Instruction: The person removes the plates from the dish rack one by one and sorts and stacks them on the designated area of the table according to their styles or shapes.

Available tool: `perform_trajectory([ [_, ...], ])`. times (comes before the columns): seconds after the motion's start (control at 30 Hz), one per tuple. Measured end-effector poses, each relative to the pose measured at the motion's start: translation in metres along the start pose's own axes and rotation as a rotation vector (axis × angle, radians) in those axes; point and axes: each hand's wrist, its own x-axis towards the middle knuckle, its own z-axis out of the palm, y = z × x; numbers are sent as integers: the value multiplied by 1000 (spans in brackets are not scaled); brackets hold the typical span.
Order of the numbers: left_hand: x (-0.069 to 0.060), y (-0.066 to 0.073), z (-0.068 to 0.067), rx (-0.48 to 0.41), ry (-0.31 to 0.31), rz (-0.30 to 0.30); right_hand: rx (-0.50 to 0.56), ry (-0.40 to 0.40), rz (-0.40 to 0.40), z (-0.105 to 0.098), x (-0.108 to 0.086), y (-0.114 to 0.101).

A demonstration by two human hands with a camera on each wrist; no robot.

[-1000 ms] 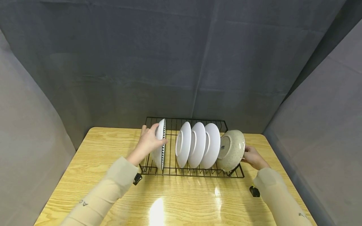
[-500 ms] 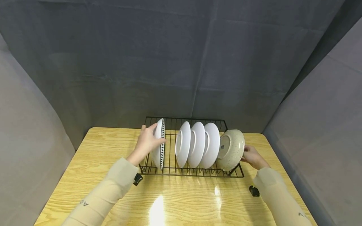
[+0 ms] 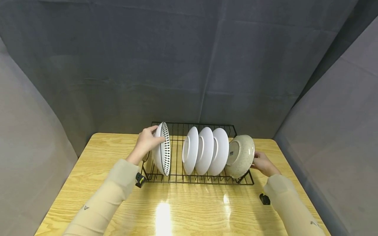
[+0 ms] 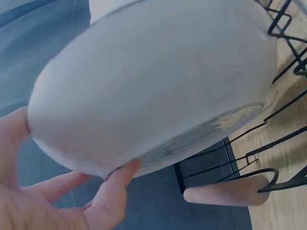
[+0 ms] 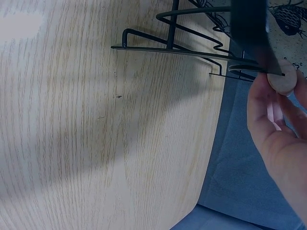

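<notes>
My left hand (image 3: pixel 146 142) pinches the upper rim of a white bowl (image 3: pixel 158 157) with a black diamond pattern inside. This bowl stands on edge at the left end of a black wire dish rack (image 3: pixel 200 184), its inside turned to the right. In the left wrist view its pale underside (image 4: pixel 158 86) fills much of the picture, thumb and fingertips at the edge. At the rack's right end, my right hand (image 3: pixel 264 165) holds a round wooden handle (image 5: pixel 283 79), beside a speckled beige bowl (image 3: pixel 242 157) that leans on edge.
Three white plates (image 3: pixel 191 150) stand on edge along the rack's middle and right. Another wooden handle (image 4: pixel 225 192) sticks out at the rack's left end. The rack rests on a wooden table (image 3: pixel 118 203), with grey cloth (image 3: pixel 147 65) hanging behind it.
My left hand has moved left with the patterned bowl, whose top tips leftward. More of its patterned inside shows now. The right hand and the rack stay nearly still.
</notes>
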Motion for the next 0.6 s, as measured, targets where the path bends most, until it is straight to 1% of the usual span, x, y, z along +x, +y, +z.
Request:
perform_trajectory([
  [0.03,1,0,-2,-19,-9,-14,-1,0,0,0,0,0],
  [0.2,6,4,-18,-127,-66,-127,-2,0,3,0,1,-1],
  [0.27,8,5,-25,-160,-85,-154,-3,0,6,0,1,-1],
  [0.43,9,3,-40,-250,-117,-162,-8,0,12,1,0,-3],
  [0.53,9,2,-49,-293,-118,-171,-8,0,17,0,0,-2],
  [0.6,10,-1,-55,-310,-107,-177,-7,-2,18,0,0,-2],
])
